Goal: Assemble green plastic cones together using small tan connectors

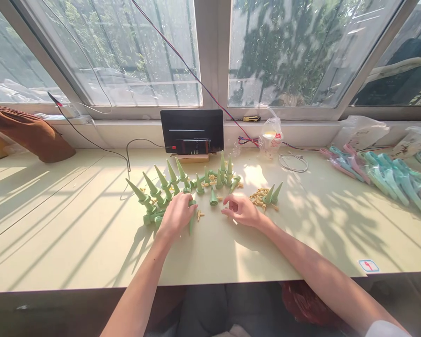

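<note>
My left hand (178, 214) is closed around a green plastic cone (191, 226), its pointed end toward me. My right hand (243, 210) hovers just above the table with thumb and fingers curved apart, and I see nothing between them. A single green cone piece (214, 199) stands between the hands. Left of it, several tall green cones (163, 179) on round green bases lean in a row. Small tan pegs (199, 215) lie beside my left hand. More tan pegs (261, 196) are piled beyond my right hand, next to two green cones (276, 193).
A dark tablet (192, 126) stands at the back, a phone (192, 146) before it. Packaged pastel plastic items (389, 175) lie at the right. Also around are a coiled white cable (293, 162), a plastic cup in a bag (271, 135) and a brown cloth bag (30, 133).
</note>
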A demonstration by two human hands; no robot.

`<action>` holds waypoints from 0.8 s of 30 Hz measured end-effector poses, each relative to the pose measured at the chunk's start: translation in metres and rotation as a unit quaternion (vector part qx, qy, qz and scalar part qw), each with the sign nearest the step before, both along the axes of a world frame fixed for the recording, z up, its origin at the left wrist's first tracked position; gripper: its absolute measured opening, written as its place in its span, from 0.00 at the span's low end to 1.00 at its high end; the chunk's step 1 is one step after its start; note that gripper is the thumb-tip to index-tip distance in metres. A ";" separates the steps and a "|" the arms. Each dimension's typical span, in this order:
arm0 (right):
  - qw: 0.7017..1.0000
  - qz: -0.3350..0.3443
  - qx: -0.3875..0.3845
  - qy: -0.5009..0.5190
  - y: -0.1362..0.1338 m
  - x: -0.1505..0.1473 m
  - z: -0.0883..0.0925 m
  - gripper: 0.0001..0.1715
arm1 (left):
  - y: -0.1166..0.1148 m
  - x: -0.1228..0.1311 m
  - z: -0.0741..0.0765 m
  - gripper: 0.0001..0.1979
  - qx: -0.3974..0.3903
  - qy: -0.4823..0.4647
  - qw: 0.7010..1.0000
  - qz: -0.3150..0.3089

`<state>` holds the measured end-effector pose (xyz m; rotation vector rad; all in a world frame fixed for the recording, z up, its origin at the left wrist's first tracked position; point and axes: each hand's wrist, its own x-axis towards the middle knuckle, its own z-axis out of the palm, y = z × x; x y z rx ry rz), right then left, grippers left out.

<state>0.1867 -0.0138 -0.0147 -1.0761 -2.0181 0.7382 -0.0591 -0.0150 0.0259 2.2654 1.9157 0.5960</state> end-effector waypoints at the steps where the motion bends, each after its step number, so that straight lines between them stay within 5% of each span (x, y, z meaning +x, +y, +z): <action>1: 1.000 0.003 -0.002 -0.008 0.000 0.000 0.000 0.11 | 0.000 0.000 0.000 0.04 0.001 -0.008 1.000 -0.005; 18: 0.994 -0.061 0.000 -0.089 0.004 -0.005 -0.003 0.03 | -0.010 0.014 0.006 0.08 0.012 -0.060 0.998 -0.012; 24: 0.993 -0.071 0.009 -0.097 0.003 -0.006 -0.004 0.04 | -0.006 0.028 0.025 0.06 0.034 -0.108 0.992 -0.050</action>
